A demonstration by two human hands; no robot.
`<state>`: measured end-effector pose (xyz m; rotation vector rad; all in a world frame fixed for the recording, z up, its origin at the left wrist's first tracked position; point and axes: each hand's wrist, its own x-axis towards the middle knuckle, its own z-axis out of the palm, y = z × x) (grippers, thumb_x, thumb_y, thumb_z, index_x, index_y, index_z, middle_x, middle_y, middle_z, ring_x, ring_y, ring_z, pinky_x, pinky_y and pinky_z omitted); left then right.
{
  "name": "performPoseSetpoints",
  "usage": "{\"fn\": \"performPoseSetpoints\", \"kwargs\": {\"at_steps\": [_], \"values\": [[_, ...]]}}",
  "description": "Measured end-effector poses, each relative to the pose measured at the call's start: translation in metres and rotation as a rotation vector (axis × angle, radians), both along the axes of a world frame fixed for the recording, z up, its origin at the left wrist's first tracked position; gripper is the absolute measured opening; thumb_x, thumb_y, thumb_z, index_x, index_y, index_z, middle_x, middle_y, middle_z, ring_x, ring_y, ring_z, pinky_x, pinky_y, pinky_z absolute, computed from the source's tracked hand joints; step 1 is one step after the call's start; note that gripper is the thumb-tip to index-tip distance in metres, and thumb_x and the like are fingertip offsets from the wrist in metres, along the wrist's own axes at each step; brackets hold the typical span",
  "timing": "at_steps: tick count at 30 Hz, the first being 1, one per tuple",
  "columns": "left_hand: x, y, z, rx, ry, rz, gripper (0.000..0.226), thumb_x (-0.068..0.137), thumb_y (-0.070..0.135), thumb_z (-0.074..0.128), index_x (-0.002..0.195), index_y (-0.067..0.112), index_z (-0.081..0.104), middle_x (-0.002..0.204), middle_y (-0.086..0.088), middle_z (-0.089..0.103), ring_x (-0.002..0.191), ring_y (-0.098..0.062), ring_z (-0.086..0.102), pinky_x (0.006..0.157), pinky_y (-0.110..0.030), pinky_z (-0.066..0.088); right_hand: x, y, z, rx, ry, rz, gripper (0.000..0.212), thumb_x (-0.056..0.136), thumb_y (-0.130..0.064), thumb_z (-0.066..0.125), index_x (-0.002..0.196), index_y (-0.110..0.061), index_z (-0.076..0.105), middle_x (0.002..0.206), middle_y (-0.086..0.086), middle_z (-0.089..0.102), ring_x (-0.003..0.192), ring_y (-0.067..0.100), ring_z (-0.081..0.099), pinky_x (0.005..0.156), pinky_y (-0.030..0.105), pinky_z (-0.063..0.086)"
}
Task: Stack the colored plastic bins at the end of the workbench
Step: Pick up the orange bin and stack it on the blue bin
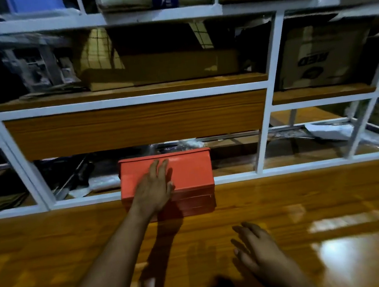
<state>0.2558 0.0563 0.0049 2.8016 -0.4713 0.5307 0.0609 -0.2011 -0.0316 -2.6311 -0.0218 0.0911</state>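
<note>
The left hand [156, 189] is pressing flat and open on the orange bin stack [167, 183] sitting at the desk [283, 203] edge against the white shelf frame [261, 121], while the right hand [258, 250], open and empty, is hovering nearer the person, so seating looks underway and fetching another bin likely follows.

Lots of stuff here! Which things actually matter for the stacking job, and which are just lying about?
Part of the job:
- orange-red plastic bins, stacked upside down on the glossy wooden workbench
- left hand, flat on the top bin
- right hand, open above the bench

Just lying about:
- brown cardboard boxes in the white metal shelving
- crumpled white paper
</note>
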Motion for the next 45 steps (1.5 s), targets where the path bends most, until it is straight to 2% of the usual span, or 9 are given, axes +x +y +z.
{"fn": "performPoseSetpoints", "kwargs": {"at_steps": [5,9,12,17,21,23,28,34,45], "values": [[-0.006,-0.003,-0.002,0.024,0.004,0.001,0.058,0.095,0.036,0.045,0.146,0.013,0.031,0.136,-0.012,0.052,0.119,-0.030,0.050,0.097,-0.041,0.043,-0.002,0.005,0.009,0.027,-0.079,0.018,0.055,0.095,-0.049,0.044,0.147,-0.033,0.033,0.156,-0.005,0.027,0.136,0.004,0.031,0.083,-0.006,0.019],[-0.011,-0.009,0.001,-0.017,0.001,0.065,0.065,0.089,0.035,0.060,0.146,0.016,0.033,0.135,-0.010,0.053,0.122,-0.028,0.048,0.099,-0.041,0.042,-0.010,0.011,0.015,0.045,-0.115,0.026,0.052,0.096,-0.049,0.045,0.145,-0.038,0.034,0.152,-0.012,0.031,0.112,-0.008,0.034,0.087,0.008,0.029],[-0.014,-0.010,0.008,0.007,0.056,0.090,0.085,0.082,0.034,0.070,0.150,0.018,0.022,0.138,-0.018,0.045,0.124,-0.034,0.045,0.098,-0.045,0.042,-0.006,0.010,0.020,0.031,-0.166,0.060,0.051,0.094,-0.049,0.045,0.143,-0.036,0.037,0.147,-0.011,0.039,0.126,0.002,0.040,0.099,0.016,0.035],[-0.015,-0.003,0.019,0.048,0.075,0.078,0.121,0.067,0.038,0.083,0.153,0.022,0.001,0.160,-0.019,0.005,0.132,-0.044,0.040,0.101,-0.052,0.043,0.001,0.011,0.029,0.022,-0.301,0.085,0.049,0.093,-0.050,0.047,0.140,-0.038,0.038,0.143,-0.015,0.042,0.128,0.003,0.042,0.102,0.022,0.041],[-0.015,0.001,0.027,0.151,0.169,0.083,0.132,0.056,0.049,0.087,0.153,0.018,0.002,0.158,-0.015,0.015,0.122,-0.039,0.052,0.095,-0.046,0.049,0.005,0.008,0.034,0.022,-0.332,0.096,0.050,0.094,-0.048,0.048,0.142,-0.038,0.036,0.142,-0.015,0.042,0.127,0.003,0.043,0.099,0.021,0.043],[-0.018,0.002,0.030,0.184,0.164,0.104,0.121,0.055,0.049,0.087,0.149,0.016,0.019,0.146,-0.015,0.028,0.111,-0.038,0.059,0.090,-0.044,0.052,0.006,0.004,0.034,0.018,-0.345,0.095,0.051,0.094,-0.048,0.048,0.142,-0.037,0.036,0.141,-0.014,0.043,0.125,0.003,0.044,0.098,0.022,0.044],[-0.039,0.006,0.028,0.136,0.006,-0.016,0.031,0.082,0.043,0.066,0.103,0.020,0.066,0.106,-0.009,0.067,0.096,-0.032,0.065,0.078,-0.038,0.052,0.010,-0.005,0.029,0.005,-0.399,0.113,0.048,0.092,-0.047,0.048,0.137,-0.032,0.042,0.131,-0.010,0.050,0.118,0.007,0.051,0.093,0.028,0.050],[-0.088,0.001,-0.009,0.041,0.046,-0.055,0.021,0.078,0.041,0.071,0.084,0.021,0.068,0.081,-0.002,0.073,0.076,-0.022,0.069,0.063,-0.029,0.050,0.017,0.004,0.014,-0.116,-0.442,0.154,0.040,0.089,-0.033,0.055,0.128,-0.028,0.049,0.128,-0.005,0.055,0.120,0.017,0.048,0.100,0.036,0.045],[-0.123,0.001,-0.058,-0.270,0.108,0.004,0.023,0.072,0.035,0.078,0.093,0.026,0.073,0.092,0.006,0.068,0.077,-0.011,0.067,0.071,-0.027,0.052,0.021,0.012,-0.004,-0.475,-0.543,0.160,0.021,0.086,-0.038,0.059,0.102,-0.028,0.066,0.099,-0.002,0.065,0.097,0.022,0.056,0.080,0.039,0.044]]}}
